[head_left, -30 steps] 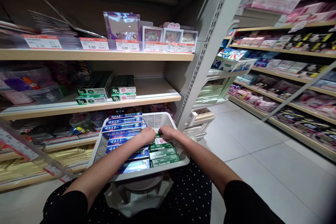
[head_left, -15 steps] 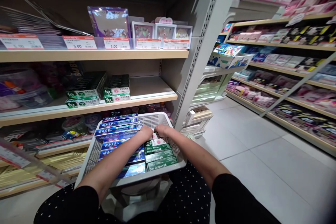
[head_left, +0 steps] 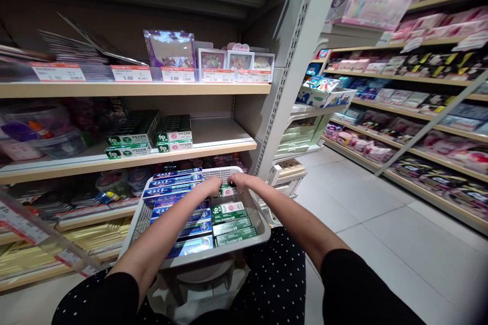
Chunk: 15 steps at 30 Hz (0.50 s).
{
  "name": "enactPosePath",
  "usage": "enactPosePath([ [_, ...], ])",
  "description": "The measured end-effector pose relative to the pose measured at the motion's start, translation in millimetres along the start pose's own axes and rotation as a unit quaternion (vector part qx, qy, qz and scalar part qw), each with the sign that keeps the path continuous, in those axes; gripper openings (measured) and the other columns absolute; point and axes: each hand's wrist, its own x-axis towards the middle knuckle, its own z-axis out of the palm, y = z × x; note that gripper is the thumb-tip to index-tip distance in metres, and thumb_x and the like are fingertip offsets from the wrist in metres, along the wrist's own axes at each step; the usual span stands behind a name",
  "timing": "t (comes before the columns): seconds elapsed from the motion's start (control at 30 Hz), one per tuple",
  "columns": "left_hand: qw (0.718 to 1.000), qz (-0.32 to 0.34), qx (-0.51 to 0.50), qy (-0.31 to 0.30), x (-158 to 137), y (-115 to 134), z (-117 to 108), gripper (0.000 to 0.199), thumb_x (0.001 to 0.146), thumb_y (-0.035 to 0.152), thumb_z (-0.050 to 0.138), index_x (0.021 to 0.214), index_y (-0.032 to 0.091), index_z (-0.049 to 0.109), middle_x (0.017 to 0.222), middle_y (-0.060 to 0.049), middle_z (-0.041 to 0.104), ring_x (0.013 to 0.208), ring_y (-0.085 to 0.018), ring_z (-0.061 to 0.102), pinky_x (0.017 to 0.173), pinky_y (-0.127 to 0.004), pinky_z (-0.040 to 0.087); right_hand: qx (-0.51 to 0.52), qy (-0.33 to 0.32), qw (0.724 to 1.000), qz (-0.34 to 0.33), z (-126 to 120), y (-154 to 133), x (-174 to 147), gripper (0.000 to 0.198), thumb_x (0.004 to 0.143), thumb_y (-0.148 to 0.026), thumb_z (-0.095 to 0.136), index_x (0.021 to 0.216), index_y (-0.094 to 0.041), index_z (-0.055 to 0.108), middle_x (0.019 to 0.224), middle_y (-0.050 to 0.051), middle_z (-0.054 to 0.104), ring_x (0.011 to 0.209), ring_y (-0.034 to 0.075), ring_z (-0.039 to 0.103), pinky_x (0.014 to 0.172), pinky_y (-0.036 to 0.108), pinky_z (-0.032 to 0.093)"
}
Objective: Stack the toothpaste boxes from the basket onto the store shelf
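Note:
A white plastic basket (head_left: 168, 262) stands before me, packed with blue toothpaste boxes (head_left: 179, 190) on the left and green-and-white toothpaste boxes (head_left: 235, 226) on the right. Over its far right part, my left hand (head_left: 212, 186) and my right hand (head_left: 239, 181) grip a small stack of green-and-white toothpaste boxes (head_left: 229, 191) from both sides. The fingers are closed round the stack and partly hidden behind it. On the shelf beyond, two rows of similar toothpaste boxes (head_left: 174, 142) lie stacked, with their ends facing me.
Under the basket is a grey stool (head_left: 208, 271). The wooden shelf (head_left: 217, 129) runs beside a perforated grey upright (head_left: 284, 81). Clear plastic tubs (head_left: 57, 134) sit at the shelf's left. On the right lie a tiled aisle (head_left: 354, 198) and shelves of pink and black packages.
Both hands have lifted a small stack of green-and-white toothpaste boxes slightly, away from the others in the basket. A gap now shows in front of it. The camera view has tilted up slightly.

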Motion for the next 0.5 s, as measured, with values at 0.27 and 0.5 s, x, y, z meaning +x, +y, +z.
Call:
enactPosePath([
  [0.27,0.943,-0.002,-0.309,0.12,-40,-42,-52,0.042,0.077,0.028,0.064,0.118,0.016,0.063,0.107,-0.009,0.069,0.072,-0.016,0.066,0.065,-0.026,0.051,0.051,-0.235,0.97,-0.023,-56,-28,33,0.034,0.055,-0.016,0.079,0.088,-0.018,0.074,0.085,0.002,0.073,0.072,0.015,0.065,0.065,0.024,0.051],
  [0.5,0.783,-0.099,-0.445,0.423,-67,-73,-64,0.036,0.073,0.02,0.072,0.106,0.014,0.059,0.097,-0.009,0.069,0.094,-0.02,0.067,0.086,-0.035,0.054,0.15,-0.012,0.989,0.006,1,-77,45,0.046,0.062,-0.018,0.078,0.106,-0.013,0.063,0.103,0.008,0.068,0.088,0.017,0.065,0.079,0.031,0.054],
])
